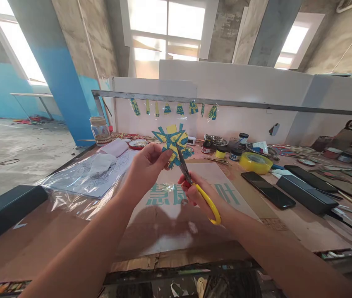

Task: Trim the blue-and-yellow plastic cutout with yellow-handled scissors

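Note:
My left hand [146, 167] pinches a blue and yellow paper cut-out [172, 140] and holds it up above the workbench. My right hand [199, 198] grips yellow-handled scissors [194, 184], fingers through the loops. The dark blades point up and left, and their tips reach the lower edge of the cut-out. Both hands hover over a white sheet with teal characters [191, 194] lying flat on the bench.
A yellow tape roll [255, 162], two dark phones [269, 190] and a black case [306, 193] lie right. Small paint jars [207, 147] and a glass jar [100, 129] stand at the back. Plastic film over a drawing [82, 178] lies left. Painted pieces [178, 108] hang from a rail.

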Demonstrator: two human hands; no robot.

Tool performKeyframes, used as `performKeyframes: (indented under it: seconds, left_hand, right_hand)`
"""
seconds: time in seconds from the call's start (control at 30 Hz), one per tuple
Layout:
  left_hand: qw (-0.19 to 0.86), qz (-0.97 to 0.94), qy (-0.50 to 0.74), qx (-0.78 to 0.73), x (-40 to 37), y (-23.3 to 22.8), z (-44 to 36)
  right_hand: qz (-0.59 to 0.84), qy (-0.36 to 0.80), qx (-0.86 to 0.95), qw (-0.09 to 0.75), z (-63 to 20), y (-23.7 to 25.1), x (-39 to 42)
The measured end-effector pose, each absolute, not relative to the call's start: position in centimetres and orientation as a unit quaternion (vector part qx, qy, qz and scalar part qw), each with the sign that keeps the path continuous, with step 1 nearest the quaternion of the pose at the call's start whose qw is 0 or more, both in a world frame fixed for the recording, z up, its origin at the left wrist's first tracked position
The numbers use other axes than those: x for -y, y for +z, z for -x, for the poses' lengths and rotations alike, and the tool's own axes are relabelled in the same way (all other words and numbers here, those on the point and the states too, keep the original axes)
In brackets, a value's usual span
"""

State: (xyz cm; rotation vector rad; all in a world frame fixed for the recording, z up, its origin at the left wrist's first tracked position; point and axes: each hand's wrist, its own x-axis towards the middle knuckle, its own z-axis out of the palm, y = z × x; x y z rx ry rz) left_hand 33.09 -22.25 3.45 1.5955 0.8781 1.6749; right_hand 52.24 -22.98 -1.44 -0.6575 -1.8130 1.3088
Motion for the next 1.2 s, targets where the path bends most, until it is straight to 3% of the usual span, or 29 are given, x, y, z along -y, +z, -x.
performKeyframes:
  seconds: [1.2]
  left_hand:
    - [0.336,-0.584,0.646,-0.359,22.8,4.0,-33.5]
  right_hand:
    - [0.304,0.519,0.698,0.39,-52.3,-1.2,22.5]
